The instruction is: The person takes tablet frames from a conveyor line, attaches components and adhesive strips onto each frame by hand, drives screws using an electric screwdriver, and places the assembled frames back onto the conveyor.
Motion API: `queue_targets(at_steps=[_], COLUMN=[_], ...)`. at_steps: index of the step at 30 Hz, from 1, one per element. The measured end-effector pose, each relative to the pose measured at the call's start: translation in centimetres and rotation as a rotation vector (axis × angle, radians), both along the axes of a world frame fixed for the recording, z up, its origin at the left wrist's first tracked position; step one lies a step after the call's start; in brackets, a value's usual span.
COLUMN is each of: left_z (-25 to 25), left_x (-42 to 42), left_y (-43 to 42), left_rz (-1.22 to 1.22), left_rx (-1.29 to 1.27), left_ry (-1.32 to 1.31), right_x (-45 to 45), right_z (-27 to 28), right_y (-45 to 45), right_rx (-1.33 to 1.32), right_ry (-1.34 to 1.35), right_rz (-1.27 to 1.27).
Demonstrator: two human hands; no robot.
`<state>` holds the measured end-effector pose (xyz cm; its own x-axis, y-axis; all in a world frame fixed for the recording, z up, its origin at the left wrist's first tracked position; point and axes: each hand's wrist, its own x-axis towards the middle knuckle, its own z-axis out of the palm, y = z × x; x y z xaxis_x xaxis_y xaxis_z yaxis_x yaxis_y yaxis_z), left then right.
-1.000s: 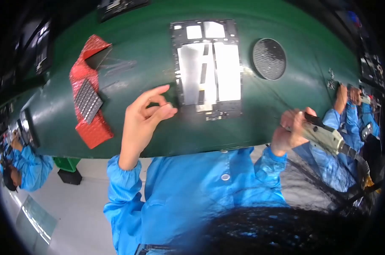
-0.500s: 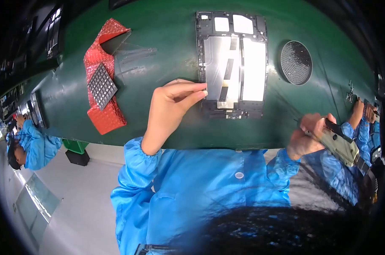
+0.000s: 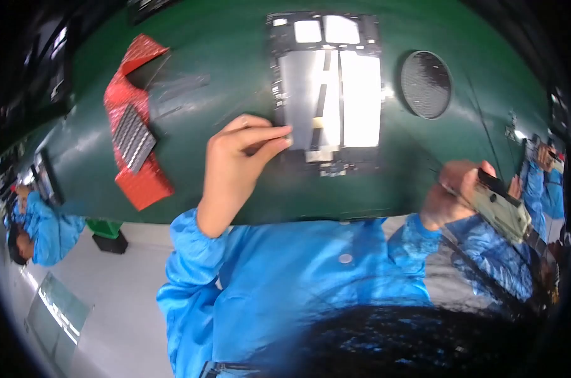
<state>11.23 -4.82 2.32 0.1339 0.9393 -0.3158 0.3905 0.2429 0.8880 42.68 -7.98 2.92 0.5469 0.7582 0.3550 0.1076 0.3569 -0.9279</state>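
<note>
My left hand (image 3: 235,160) pinches thumb and forefinger together beside the lower left edge of a black device frame (image 3: 365,159) with silvery and white panels. Whatever sits between those fingertips is too small to make out. My right hand (image 3: 446,196) is wrapped round a pale olive electric screwdriver (image 3: 503,211) with a black lever and a cord, held near the table's front edge, to the right of and apart from the frame. Its thin bit points left and is blurred. To the right of the frame stands a round dish (image 3: 426,85) of small dark parts.
Red bubble wrap (image 3: 144,188) lies at the left with a grey gridded tray (image 3: 134,138) on it. Clear strips (image 3: 178,88) are beside it. Small metal pieces (image 3: 512,128) lie far right. Co-workers in blue sit at the left (image 3: 56,223) and right (image 3: 534,179).
The whole view has shifted, so the table items appear further left, with some blur. Both hands keep their grips; my left hand stays beside the frame's lower left edge.
</note>
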Motion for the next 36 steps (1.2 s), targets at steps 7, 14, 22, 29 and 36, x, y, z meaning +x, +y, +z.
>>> queue_targets(at_steps=[7,14,22,29,36], left_z=[0.1,-0.2,-0.1,0.2,0.5], left_x=[1.0,1.3,-1.0,-4.1,-4.3], left_y=[-0.7,-3.6,-4.0,-3.8,-4.2], left_rz=[0.123,0.064,0.192,0.263,0.188], left_rx=[-0.205,-0.002,-0.093,-0.324,-0.298], left_ry=[-0.049,0.054,-0.079,-0.452,-0.283], right_x=[1.1,1.2,0.4,0.4,0.0], right_z=[0.4,-2.0,-3.4,-4.9,-5.9], right_y=[2.2,0.4,2.9,4.5,5.1], right_rx=[0.054,0.098,0.24,0.23,0.19], right_ry=[0.161,0.112,0.187,0.222,0.219], right_rz=[-0.157,-0.223,-0.09,-0.034,0.001])
